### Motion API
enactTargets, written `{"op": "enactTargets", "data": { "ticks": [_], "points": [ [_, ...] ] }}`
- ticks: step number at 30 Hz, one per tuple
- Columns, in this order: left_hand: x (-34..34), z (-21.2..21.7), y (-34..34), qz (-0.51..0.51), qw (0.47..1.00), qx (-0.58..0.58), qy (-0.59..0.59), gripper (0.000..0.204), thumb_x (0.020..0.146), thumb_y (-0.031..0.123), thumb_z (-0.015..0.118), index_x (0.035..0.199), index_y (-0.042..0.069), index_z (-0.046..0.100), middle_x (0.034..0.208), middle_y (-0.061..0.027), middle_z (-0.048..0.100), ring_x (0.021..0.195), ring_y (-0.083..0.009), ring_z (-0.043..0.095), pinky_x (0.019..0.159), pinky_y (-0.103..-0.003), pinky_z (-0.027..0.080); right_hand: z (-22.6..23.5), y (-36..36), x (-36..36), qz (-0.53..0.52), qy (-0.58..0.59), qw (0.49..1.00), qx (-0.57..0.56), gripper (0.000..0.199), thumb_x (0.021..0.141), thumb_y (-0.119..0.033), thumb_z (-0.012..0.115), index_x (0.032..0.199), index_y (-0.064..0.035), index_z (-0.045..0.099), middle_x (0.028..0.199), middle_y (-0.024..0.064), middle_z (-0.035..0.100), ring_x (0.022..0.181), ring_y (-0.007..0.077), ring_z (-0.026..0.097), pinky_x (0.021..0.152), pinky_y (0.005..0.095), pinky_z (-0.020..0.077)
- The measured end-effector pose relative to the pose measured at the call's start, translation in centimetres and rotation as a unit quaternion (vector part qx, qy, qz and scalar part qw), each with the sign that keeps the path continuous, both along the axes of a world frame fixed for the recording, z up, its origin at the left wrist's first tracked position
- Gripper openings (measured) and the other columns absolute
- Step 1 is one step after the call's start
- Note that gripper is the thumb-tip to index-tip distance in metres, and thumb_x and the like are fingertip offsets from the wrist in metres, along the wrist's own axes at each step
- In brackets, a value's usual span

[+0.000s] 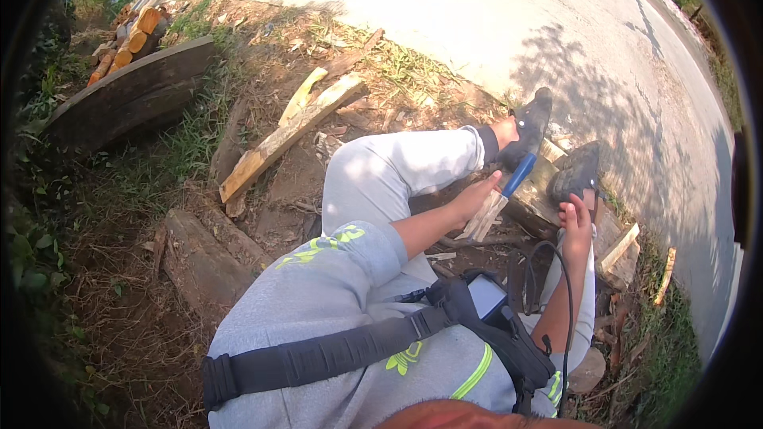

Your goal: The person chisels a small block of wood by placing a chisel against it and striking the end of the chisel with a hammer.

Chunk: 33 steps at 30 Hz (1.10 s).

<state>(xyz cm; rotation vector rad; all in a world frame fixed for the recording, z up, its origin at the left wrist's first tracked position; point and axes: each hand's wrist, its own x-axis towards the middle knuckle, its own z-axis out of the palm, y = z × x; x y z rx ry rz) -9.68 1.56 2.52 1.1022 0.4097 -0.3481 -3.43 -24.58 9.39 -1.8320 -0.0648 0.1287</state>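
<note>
At ground level between your bent legs, your L hand (478, 195) is closed on a split wood piece (485, 218), fingers wrapped round its side. A blue handle-shaped part (520, 175) projects past the upper end of that piece (whether joined to it, cannot tell at this angle). Piece is tilted, upper end leaning R, just L of a thick log (531, 208).

Your R hand (577, 218): fingers part curled, approx. half open, no item seen in grip; posn. just below your R shoe (575, 173). Contact w/ the leg: cannot tell. Your L shoe (534, 123) is set farther out, dark like the other.

Surroundings: L of your L knee, split lengths (290, 135) lie on littered soil, w/ a weathered block (199, 258) nearer you. Beyond is a curved dark slab (131, 95), cut logs (135, 38) piled behind it. Pale pavement (477, 16) runs along the far side, tree shadow on its R part. On your person: black strap (318, 359) across torso, black bag (501, 345) at waist, black cable (545, 244) looping nr. your R forearm.
</note>
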Motion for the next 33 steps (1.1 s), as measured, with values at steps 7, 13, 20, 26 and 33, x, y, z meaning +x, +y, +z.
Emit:
{"op": "enactTargets", "data": {
  "ticks": [7,13,20,26,33],
  "points": [
    [-0.2,-2.3,-3.1,-0.021,0.969,0.221,-0.103,0.055,0.107,0.055,0.054,0.106,0.002,0.068,0.097,-0.0080,0.067,0.094,-0.0160,0.060,0.086,-0.034,0.048,1.1,10.4,-3.6,-0.035,0.024,0.963,0.267,0.028,0.109,-0.029,0.062,0.116,-0.0022,0.059,0.097,0.0059,0.066,0.089,0.0156,0.065,0.086,0.0299,0.0517],
    [-0.5,-1.3,-3.3,-0.042,0.939,0.298,-0.169,0.061,0.101,0.059,0.062,0.102,-0.001,0.068,0.089,-0.0169,0.071,0.086,-0.0221,0.067,0.078,-0.041,0.051,1.2,9.0,-1.9,-0.165,-0.094,0.964,0.188,0.035,0.103,-0.022,0.070,0.123,-0.0014,0.050,0.096,0.0061,0.062,0.082,0.0117,0.059,0.075,0.0279,0.0517],
    [0.5,-0.5,-3.2,-0.101,0.949,0.240,-0.177,0.069,0.087,0.069,0.074,0.101,0.002,0.068,0.086,-0.0146,0.072,0.082,-0.0209,0.067,0.079,-0.037,0.053,1.3,8.3,-0.8,-0.066,0.156,0.907,0.385,0.033,0.108,-0.038,0.062,0.101,-0.0085,0.050,0.069,0.0008,0.044,0.056,0.0136,0.044,0.057,0.0365,0.0478],
    [0.3,1.7,-2.2,-0.134,0.942,0.241,-0.193,0.071,0.083,0.070,0.078,0.100,0.002,0.068,0.088,-0.0136,0.071,0.082,-0.0185,0.066,0.078,-0.037,0.053,1.8,7.2,0.2,-0.012,0.183,0.890,0.417,0.037,0.111,-0.043,0.052,0.088,-0.0142,0.046,0.061,-0.0029,0.036,0.050,0.0116,0.034,0.050,0.0315,0.0362],
    [0.4,0.3,-2.8,-0.128,0.951,0.176,-0.218,0.069,0.098,0.070,0.060,0.102,0.002,0.071,0.089,-0.0107,0.070,0.085,-0.0166,0.064,0.077,-0.035,0.052,1.0,6.8,-1.0,0.059,0.161,0.847,0.504,0.045,0.114,-0.048,0.042,0.080,-0.0176,0.047,0.057,-0.0051,0.033,0.047,0.0104,0.031,0.045,0.0294,0.0315]
  ]
}}
